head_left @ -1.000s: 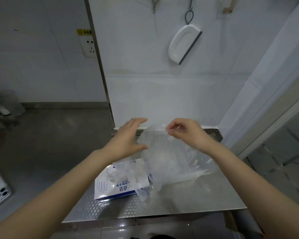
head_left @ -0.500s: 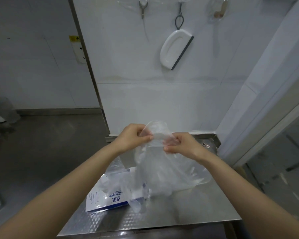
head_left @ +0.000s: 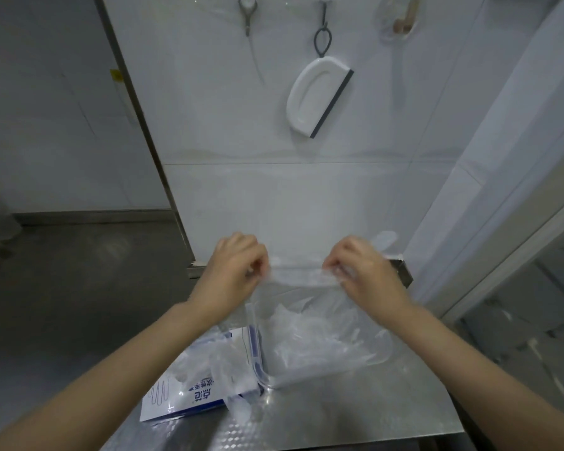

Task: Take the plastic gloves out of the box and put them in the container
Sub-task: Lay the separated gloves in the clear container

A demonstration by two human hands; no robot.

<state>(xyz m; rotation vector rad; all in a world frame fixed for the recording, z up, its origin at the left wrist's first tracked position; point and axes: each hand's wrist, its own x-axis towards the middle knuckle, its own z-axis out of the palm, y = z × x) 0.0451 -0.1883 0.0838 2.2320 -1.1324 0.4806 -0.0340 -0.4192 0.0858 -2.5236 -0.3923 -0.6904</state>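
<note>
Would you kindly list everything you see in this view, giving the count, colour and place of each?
thin clear plastic glove: one, transparent, stretched between both hands above the container
rectangular clear plastic container: one, transparent with blue side clips, on the table, right of the box
crumpled clear gloves: count unclear, transparent, inside the container
white and blue cardboard glove box: one, lying on the table, gloves spilling out
embossed steel table: one, silver, bottom centre
white hand squeegee with dark blade: one, hanging, upper centre
metal tool: one, silver, hanging at top, type unclear
left hand: one, pinching the glove's left edge
right hand: one, pinching the glove's right edge
</note>
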